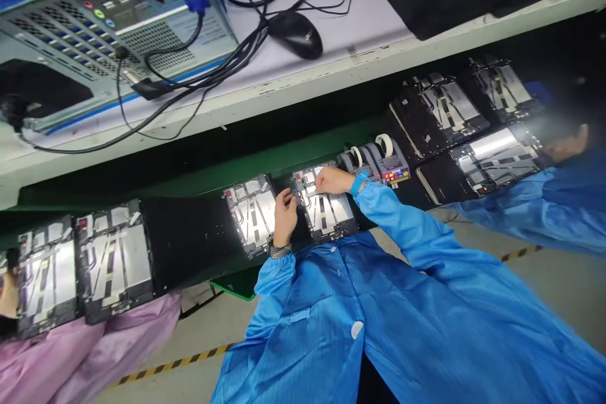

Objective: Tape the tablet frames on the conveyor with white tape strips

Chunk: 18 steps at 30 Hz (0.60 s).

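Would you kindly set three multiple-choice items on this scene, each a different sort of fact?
1. What stands beyond the right hand? A) a computer mouse B) a tape dispenser C) a co-worker's pink sleeve
2. How many tape rolls sit on it? A) one B) three C) two
3. How does the metal-backed device under that hand lie? A) flat on the green work surface B) upright C) in the air
1 B, right past the hand. 2 C, two white rolls show. 3 A, resting on the surface.
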Each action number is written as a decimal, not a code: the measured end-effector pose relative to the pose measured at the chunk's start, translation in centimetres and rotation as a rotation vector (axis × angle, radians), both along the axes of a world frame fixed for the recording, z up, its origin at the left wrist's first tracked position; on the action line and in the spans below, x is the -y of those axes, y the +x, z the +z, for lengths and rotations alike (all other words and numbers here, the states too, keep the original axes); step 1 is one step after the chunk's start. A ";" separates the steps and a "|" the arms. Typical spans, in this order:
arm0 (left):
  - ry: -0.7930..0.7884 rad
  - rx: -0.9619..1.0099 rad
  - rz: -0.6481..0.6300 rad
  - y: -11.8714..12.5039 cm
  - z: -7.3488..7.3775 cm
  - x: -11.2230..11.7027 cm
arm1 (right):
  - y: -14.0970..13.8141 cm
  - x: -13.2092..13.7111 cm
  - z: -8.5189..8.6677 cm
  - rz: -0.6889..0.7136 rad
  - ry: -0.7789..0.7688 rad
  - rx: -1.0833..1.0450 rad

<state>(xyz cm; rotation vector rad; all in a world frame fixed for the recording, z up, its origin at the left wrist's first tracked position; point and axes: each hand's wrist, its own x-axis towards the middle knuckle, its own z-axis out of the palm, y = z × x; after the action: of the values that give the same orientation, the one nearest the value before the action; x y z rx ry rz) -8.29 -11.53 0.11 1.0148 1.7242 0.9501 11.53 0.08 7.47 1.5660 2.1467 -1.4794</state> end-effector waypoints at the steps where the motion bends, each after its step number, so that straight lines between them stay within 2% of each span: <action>1: -0.006 0.021 0.005 0.0 -0.3 0.1 | -0.9 -0.3 0.0 0.022 0.032 0.051; 6: -0.009 0.077 0.030 0.2 -1.1 0.0 | -2.8 -1.0 0.0 0.088 0.068 0.174; 18: 0.002 0.082 0.000 0.2 -1.7 -1.3 | -3.4 -1.2 0.9 0.080 0.045 0.217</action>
<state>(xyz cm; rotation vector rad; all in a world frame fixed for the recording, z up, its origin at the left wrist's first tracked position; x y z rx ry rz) -8.08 -10.19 -1.59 0.9639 1.6554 0.9805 8.17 1.28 8.35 1.5547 2.1047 -1.1866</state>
